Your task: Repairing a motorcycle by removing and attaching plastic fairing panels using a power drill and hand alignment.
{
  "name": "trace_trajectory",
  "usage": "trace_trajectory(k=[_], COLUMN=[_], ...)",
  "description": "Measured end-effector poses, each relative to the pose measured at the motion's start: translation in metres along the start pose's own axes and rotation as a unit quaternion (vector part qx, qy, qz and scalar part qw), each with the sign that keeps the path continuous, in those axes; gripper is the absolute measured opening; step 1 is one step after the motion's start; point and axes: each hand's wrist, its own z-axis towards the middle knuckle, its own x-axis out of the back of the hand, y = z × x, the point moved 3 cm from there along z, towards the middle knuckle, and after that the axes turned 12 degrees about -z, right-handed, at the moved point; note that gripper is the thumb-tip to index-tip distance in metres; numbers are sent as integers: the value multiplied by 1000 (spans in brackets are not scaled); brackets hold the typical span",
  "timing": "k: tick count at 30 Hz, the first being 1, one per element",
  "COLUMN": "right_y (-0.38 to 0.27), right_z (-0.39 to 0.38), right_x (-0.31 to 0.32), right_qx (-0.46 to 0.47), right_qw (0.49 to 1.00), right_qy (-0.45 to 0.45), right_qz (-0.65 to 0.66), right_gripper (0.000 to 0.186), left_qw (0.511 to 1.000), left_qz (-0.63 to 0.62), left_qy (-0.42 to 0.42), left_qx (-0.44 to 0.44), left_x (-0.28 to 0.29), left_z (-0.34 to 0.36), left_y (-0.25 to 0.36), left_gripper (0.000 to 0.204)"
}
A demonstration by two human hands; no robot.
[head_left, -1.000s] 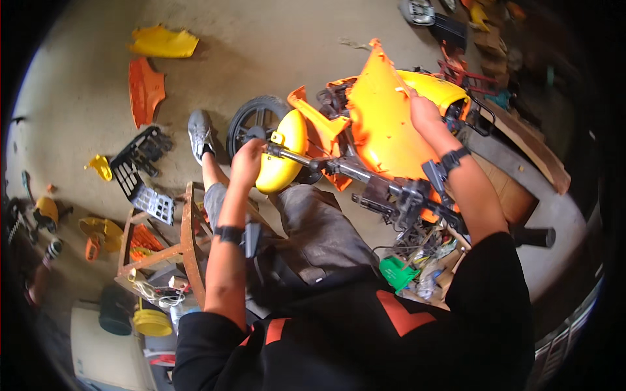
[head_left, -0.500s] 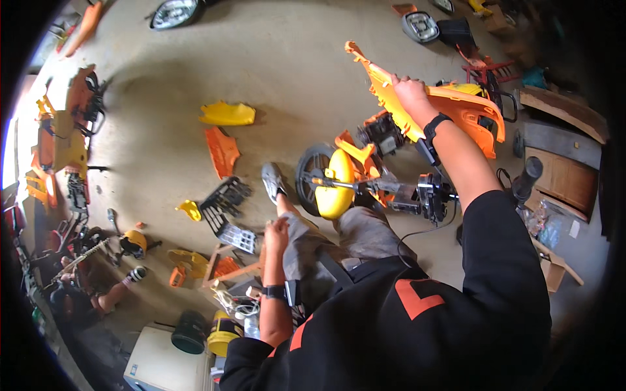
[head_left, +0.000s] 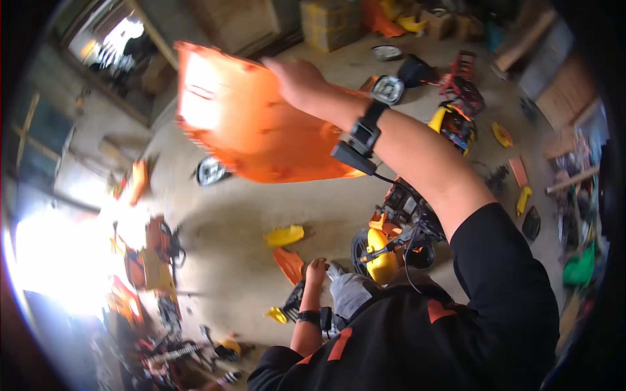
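Note:
Raised high in front of me, my right hand [head_left: 301, 83] grips the upper edge of a large orange plastic body panel [head_left: 261, 133]. The panel is slightly blurred, and its broad face catches bright light at the left end. Low by my leg is my left hand [head_left: 317, 270], its fingers curled in with nothing seen in them. Beyond my knees stands a partly stripped scooter with a yellow front mudguard [head_left: 381, 257] and exposed black parts. On the floor beside my left hand lie an orange plastic piece [head_left: 289, 264] and a yellow plastic piece [head_left: 284, 235].
Headlight units [head_left: 210, 171] lie on the floor ahead. At the left, a vehicle with orange panels [head_left: 153, 260] stands in glare from an opening. A cardboard box [head_left: 330, 25] is against the far wall. Boards and a green bag [head_left: 579, 264] are at the right.
My right hand has swung the orange panel from the right over to the left, and its broad face has turned into view. The view has tilted up, bringing in the far wall and doorway.

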Motion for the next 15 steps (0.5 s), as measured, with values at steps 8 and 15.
trace_trajectory(k=[8,15], right_y=[114,351], right_z=[-47,-291], right_x=[377,559], right_qx=[-66,-64], right_qw=[936,913], right_qy=[344,327], right_qz=[-19,-235], right_gripper=[31,32], left_qw=[998,998], left_qz=[60,52], left_qy=[-6,20], left_qx=[-19,10], left_x=[-39,-97], left_z=[-16,-83], left_y=[85,7], left_gripper=[34,32])
